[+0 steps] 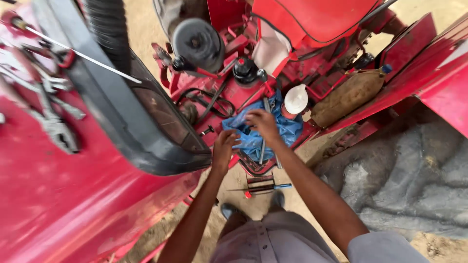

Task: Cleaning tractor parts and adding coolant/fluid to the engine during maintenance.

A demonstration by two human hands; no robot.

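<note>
Blue cloth (253,134) lies on the red tractor (341,73); both your hands rest on it. Left hand (223,148) pinches its edge, right hand (263,124) presses on top, fingers curled, beside a white-capped can (294,101).

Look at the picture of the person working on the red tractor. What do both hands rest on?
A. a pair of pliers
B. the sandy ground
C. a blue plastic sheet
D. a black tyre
C: the left hand and the right hand both lie on the crumpled blue plastic sheet spread over the tractor's red frame, with a long metal tool lying across it.
</note>
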